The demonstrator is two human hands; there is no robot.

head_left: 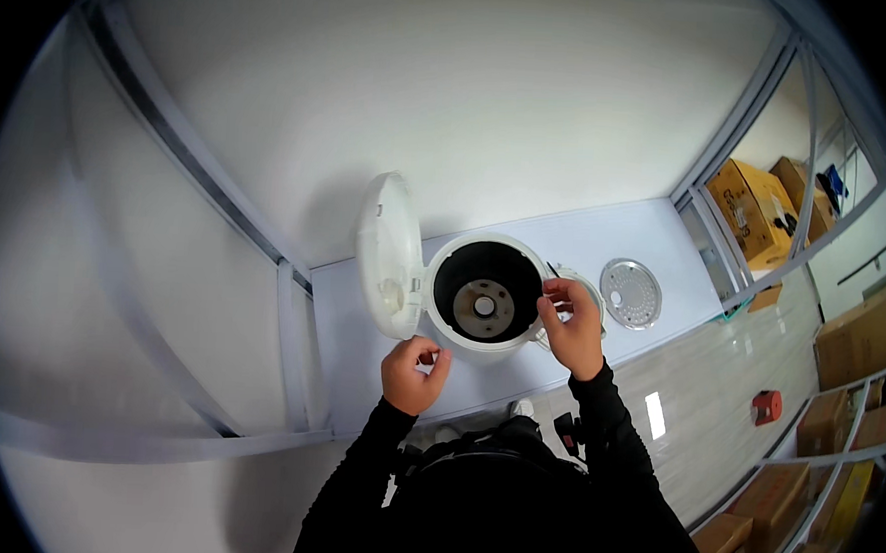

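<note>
A white rice cooker [436,326] stands on the table, its lid [388,259] swung up to the left. Inside the dark cavity a round metal heating plate [483,307] shows at the bottom. My left hand [414,377] is closed with curled fingers, just below the lid's hinge side; whatever it may hold is hidden. At the cooker's right rim my right hand [573,328] has its fingers bent together. A thin dark tip shows by them, too small to name. Partly behind this hand is a pale round item [594,292], its kind unclear.
A perforated metal disc [630,293] lies on the white table [576,223] at the right. Metal frame posts [294,344] border the table. Cardboard boxes [752,208] stand beyond the frame, and shelves of boxes [771,509] are at the lower right. A red object [767,407] sits on the floor.
</note>
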